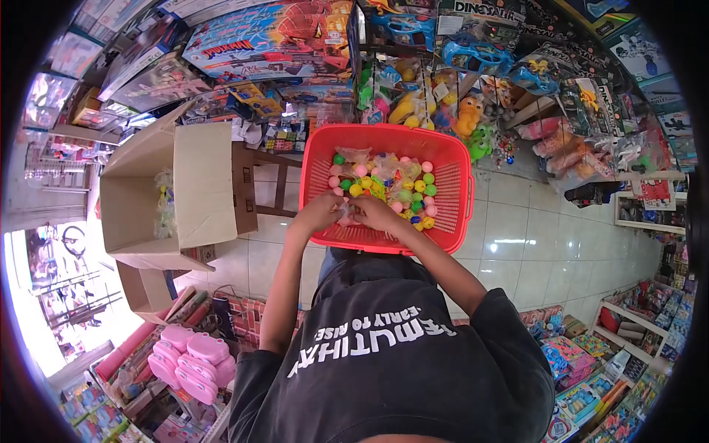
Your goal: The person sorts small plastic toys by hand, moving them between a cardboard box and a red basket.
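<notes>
A red plastic basket (pixel 470 177) with slotted sides stands in front of my body. Inside it lie many small colourful balls (pixel 428 190), pink, green and yellow, with crumpled clear plastic among them. Over the basket's near left part, my left hand (pixel 320 214) has its fingers pinched together. My right hand (pixel 377 213) faces it from the other side, fingers bent inward. Between them is a small clear plastic bag (pixel 346 215) with something pinkish in it, which both hands grip. The fingertips are partly hidden.
An open cardboard box (pixel 204 184) with clear plastic packs inside stands left of the basket, beside a wooden stool (pixel 281 181). Boxed toys (pixel 269 40) and hanging bagged toys (pixel 469 114) fill the far side. Pink cases (pixel 193 360) lie at lower left.
</notes>
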### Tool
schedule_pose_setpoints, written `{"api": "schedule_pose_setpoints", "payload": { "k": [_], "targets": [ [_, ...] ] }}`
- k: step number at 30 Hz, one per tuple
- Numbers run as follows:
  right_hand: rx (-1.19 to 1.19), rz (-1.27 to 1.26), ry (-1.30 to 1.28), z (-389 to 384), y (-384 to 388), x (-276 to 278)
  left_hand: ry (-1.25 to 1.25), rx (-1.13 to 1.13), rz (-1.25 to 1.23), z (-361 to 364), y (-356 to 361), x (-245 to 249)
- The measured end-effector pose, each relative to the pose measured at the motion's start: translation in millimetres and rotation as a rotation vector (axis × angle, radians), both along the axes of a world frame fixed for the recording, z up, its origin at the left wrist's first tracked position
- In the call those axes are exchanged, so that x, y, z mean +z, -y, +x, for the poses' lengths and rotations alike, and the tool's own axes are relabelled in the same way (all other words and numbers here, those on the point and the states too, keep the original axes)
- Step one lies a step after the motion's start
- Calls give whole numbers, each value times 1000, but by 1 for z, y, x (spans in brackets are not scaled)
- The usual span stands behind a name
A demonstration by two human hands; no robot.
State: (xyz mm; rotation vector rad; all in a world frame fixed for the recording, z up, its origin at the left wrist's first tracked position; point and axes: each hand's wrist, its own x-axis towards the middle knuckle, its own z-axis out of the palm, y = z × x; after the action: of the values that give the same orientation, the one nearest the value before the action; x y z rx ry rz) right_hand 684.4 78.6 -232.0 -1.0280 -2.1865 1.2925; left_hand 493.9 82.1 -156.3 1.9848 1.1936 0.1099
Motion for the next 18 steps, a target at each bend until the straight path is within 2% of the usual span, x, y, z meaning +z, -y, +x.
{"api": "schedule_pose_setpoints", "payload": {
  "k": [4, 6, 7, 8, 11, 16, 18],
  "targets": [
    [-102, 110, -92, 8, -10, 11, 174, 173, 2, -4, -2, 1],
    [-141, 263, -167, 13, -18, 16, 259, 232, 20, -3, -2, -2],
    [-137, 268, -165, 16, -21, 20, 400, 272, -82, 0, 1, -2],
    [-121, 213, -167, 19, -24, 23, 540, 309, -185, 2, 4, -1],
    [-110, 109, -171, 22, -26, 34, 679, 338, -254, 18, 16, 32],
    [-119, -62, -74, 16, -21, 57, 605, 338, -97, 20, 15, -23],
    [-140, -94, -236, 11, -19, 52, 619, 360, -47, 20, 17, -23]
  ]
}}
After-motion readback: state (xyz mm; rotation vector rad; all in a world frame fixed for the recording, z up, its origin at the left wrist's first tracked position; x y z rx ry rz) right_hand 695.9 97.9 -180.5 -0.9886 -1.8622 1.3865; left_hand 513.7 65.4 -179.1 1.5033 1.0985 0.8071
